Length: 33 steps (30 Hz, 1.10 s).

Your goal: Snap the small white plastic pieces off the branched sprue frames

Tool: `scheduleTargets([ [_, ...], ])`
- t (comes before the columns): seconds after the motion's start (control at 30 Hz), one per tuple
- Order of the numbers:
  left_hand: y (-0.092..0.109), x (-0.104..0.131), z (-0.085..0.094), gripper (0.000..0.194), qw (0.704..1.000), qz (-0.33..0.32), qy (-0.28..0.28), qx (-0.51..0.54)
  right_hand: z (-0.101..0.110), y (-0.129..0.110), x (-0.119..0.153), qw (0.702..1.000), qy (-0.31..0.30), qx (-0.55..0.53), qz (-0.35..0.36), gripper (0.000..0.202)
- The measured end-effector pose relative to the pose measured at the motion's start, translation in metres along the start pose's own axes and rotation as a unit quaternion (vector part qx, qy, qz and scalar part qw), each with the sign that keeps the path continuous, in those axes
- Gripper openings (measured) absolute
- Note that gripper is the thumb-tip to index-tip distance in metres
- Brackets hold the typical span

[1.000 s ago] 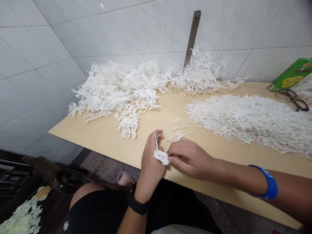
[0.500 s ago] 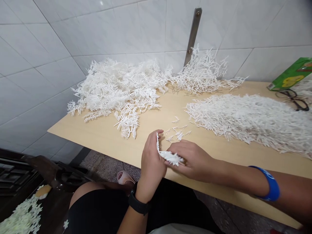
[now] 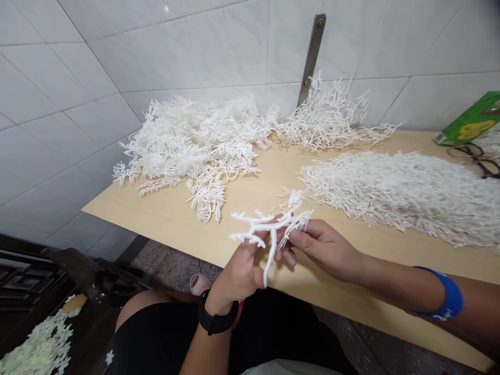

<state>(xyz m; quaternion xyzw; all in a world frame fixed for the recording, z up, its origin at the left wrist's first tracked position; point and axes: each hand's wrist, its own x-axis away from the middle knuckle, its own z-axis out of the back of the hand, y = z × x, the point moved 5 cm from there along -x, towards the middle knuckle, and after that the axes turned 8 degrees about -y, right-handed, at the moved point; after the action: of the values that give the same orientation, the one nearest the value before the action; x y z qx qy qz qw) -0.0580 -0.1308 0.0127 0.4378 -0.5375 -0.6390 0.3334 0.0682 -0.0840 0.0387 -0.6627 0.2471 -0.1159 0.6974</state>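
Now, the white, forked plastic branch [image 3: 271,226] stands opened out between both hands, above the near part of the pale, wood-toned desk [image 3: 244,195]; half a second earlier only a bent white strip and a compact bunch show there. Left hand [image 3: 242,268]: rolled over from its earlier back-up pose, fingers curled about the branch, thumb at the stem's lower end. Right hand [image 3: 322,247]: raised slightly, palm side turned more to view, thumb and fingers pinching slim white sprigs [image 3: 292,226] at the branch's right end; attachment cannot be told. Thin, loose white bits [image 3: 286,191] are partly covered. Unchanged: tangled white plastic heap [image 3: 191,140], long white sprig pile [image 3: 406,192].
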Motion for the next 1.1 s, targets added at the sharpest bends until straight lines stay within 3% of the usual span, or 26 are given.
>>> scheduleTargets([
  [0.1,0.003,0.001,-0.004,0.086,0.998,0.024,-0.044,-0.023,-0.001,0.009,-0.002,0.998,-0.009,-0.034,-0.052,0.045],
  [0.2,-0.001,-0.001,-0.003,0.099,0.999,0.043,-0.031,0.002,-0.003,0.019,-0.003,0.994,-0.023,-0.028,-0.100,0.050],
  [0.3,-0.005,-0.003,-0.002,0.093,0.996,0.024,-0.029,0.081,-0.008,0.025,-0.003,0.990,-0.060,0.005,-0.132,0.056],
  [0.4,-0.008,-0.004,0.000,0.078,0.995,0.066,-0.019,0.078,-0.012,0.027,-0.001,0.984,-0.094,0.064,-0.138,0.061],
  [0.53,-0.007,-0.004,0.008,0.058,0.992,0.105,0.065,-0.002,-0.015,0.026,0.001,0.977,-0.133,0.140,-0.094,0.064],
  [0.7,-0.013,-0.001,0.013,0.050,0.982,0.085,0.170,0.025,-0.014,0.026,0.001,0.966,-0.140,0.208,-0.058,0.060],
  [0.93,-0.020,0.000,0.009,0.046,0.960,0.113,0.249,0.059,-0.017,0.018,0.001,0.883,-0.152,0.438,0.073,0.046],
  [1.1,-0.019,-0.002,0.009,0.043,0.946,0.116,0.281,0.111,-0.023,0.012,0.003,0.853,-0.162,0.477,0.135,0.037],
])
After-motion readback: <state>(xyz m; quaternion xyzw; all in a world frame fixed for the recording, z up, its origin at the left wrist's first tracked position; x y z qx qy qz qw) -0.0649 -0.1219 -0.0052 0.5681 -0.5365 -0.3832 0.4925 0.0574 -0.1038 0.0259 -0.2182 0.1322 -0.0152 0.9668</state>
